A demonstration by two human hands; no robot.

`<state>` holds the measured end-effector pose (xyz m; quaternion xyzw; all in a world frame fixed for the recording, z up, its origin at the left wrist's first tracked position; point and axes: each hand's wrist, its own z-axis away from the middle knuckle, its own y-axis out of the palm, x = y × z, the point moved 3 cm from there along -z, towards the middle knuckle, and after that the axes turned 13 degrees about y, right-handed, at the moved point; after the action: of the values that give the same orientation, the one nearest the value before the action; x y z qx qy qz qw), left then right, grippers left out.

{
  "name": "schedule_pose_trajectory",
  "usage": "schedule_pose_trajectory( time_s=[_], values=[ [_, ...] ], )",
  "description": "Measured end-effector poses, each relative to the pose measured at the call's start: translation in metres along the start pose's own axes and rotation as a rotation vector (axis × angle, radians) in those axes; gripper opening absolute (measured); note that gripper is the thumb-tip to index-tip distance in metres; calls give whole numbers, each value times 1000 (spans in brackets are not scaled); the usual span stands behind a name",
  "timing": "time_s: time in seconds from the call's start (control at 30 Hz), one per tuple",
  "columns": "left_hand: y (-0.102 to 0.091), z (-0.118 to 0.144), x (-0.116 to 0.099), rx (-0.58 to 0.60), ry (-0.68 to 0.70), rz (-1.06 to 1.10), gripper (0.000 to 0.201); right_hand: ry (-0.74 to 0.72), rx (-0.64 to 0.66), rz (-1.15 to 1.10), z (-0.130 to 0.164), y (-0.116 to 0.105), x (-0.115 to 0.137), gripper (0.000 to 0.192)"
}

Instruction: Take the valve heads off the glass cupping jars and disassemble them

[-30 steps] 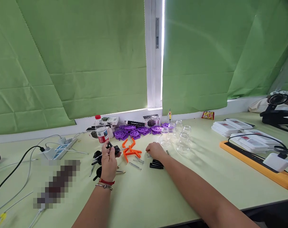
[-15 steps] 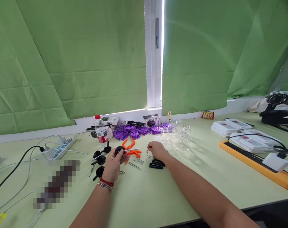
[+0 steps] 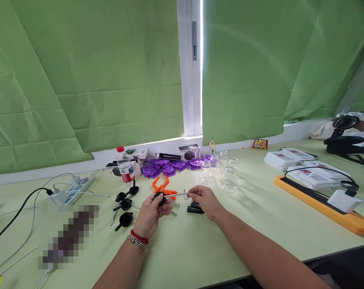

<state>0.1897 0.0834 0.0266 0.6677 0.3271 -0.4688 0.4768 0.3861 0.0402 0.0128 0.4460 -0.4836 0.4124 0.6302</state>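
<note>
One black-headed piece (image 3: 159, 198), with a slim metal rod (image 3: 178, 194), is held just in front of the orange parts (image 3: 161, 185), which serve as landmark. The left hand (image 3: 151, 216), in front and slightly left of the orange parts, grips the black head, the rod pointing right. The right hand (image 3: 206, 201), right of the orange parts, is narrowed to a pinch at the rod's free end; whether a small item lies between its fingertips cannot be told. Left of the orange parts lie similar black pieces (image 3: 126, 219); in front and to the right, loose screws (image 3: 172, 213) and black cylinders (image 3: 194, 208). Purple parts (image 3: 161, 163) are heaped behind them; clear jars (image 3: 229, 181) stand farther right; a red-capped bottle (image 3: 126, 165) stands behind, to the left.
</note>
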Motion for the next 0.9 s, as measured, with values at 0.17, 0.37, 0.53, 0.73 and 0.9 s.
schedule_pose_trajectory(
  time_s=[0.17,0.37,0.53,0.73,0.9],
  values=[
    [-1,-1,0,-8,-20,-11,19,-19,3,-48,-1,2,-2,29],
    [0,-2,-1,-17,-40,-10,17,-47,-4,-71,-1,3,-1,29],
    [0,-2,1,-9,-46,-26,23,-103,-6,8,-3,1,-2,25],
    [1,0,-3,63,34,-150,56,-191,-17,124,-9,-2,-4,19],
    [1,0,-3,247,65,-371,62,-243,-31,225,-14,-9,-4,14]
  ],
)
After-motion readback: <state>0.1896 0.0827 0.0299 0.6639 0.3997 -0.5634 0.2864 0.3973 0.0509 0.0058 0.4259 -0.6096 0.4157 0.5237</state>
